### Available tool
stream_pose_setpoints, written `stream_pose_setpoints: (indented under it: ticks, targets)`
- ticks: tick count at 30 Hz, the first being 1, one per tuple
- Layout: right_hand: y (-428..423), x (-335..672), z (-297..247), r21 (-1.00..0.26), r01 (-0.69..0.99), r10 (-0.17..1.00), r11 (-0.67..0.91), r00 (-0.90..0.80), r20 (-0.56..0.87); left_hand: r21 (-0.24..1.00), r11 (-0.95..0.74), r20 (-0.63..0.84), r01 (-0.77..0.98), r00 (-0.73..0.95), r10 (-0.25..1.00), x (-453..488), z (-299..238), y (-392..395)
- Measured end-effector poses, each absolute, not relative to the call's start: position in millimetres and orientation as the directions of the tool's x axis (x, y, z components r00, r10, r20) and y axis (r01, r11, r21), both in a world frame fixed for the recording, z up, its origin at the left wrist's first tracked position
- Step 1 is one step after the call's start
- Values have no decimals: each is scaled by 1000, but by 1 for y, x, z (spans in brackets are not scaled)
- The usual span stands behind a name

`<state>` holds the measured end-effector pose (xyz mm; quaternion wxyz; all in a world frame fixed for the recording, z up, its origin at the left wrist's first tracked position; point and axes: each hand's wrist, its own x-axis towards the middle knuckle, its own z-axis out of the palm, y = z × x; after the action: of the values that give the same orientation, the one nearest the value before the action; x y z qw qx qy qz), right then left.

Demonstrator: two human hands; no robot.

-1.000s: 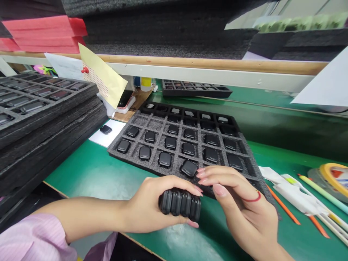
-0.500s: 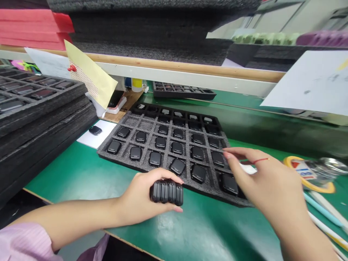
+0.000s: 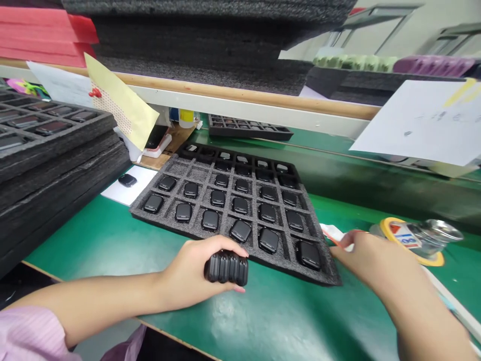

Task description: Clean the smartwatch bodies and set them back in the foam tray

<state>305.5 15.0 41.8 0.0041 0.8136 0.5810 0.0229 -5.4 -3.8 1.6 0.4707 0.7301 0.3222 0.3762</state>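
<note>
My left hand is closed around a row of several small black square devices, held just above the green bench in front of the foam tray. The dark grey foam tray has a grid of pockets, most with one black device each. My right hand rests at the tray's near right corner, its fingertips on white wrapped items by the tray's edge. Its fingers point away from me and I cannot make out whether they hold anything.
A tall stack of foam trays stands at the left. A single black device lies on a white sheet. A tape roll and shiny dish sit right. Another tray is at the back, paper sheets hang from the shelf.
My right hand has moved from the tray's front row out to the right edge, lowering to the white items there. The left hand keeps its stack of devices nearly still.
</note>
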Motion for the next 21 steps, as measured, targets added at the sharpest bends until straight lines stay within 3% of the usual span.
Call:
stream_pose_setpoints:
  ticks: [4, 6, 9, 11, 13, 17, 19, 21]
  targets:
    - [9, 293, 63, -9, 880, 869, -475, 471, 150, 939, -343, 274, 25, 547, 791, -5, 0, -8]
    - [1, 280, 67, -212, 883, 855, -420, 463, 235, 937, -349, 290, -4, 567, 771, -5, 1, -9]
    - [-19, 257, 63, -570, 821, 871, 32, 257, 419, 922, -387, 313, 1, 585, 748, -4, 4, -9]
    - [-32, 243, 55, -655, 699, 824, 287, 168, 541, 917, -399, 313, 18, 588, 746, -4, 5, -8]
    - [-39, 233, 45, -637, 636, 795, 434, 61, 603, 916, -399, 298, 48, 585, 754, -4, 7, -7]
    - [-26, 223, 23, -416, 698, 764, 582, -295, 573, 917, -386, 263, 99, 579, 772, -4, 6, -6]
    - [-17, 220, 16, -378, 698, 752, 608, -355, 555, 918, -382, 260, 102, 573, 777, -5, 5, -6]
    - [-16, 217, 16, -463, 663, 774, 588, -295, 561, 921, -376, 253, 104, 575, 778, -5, 4, -6]
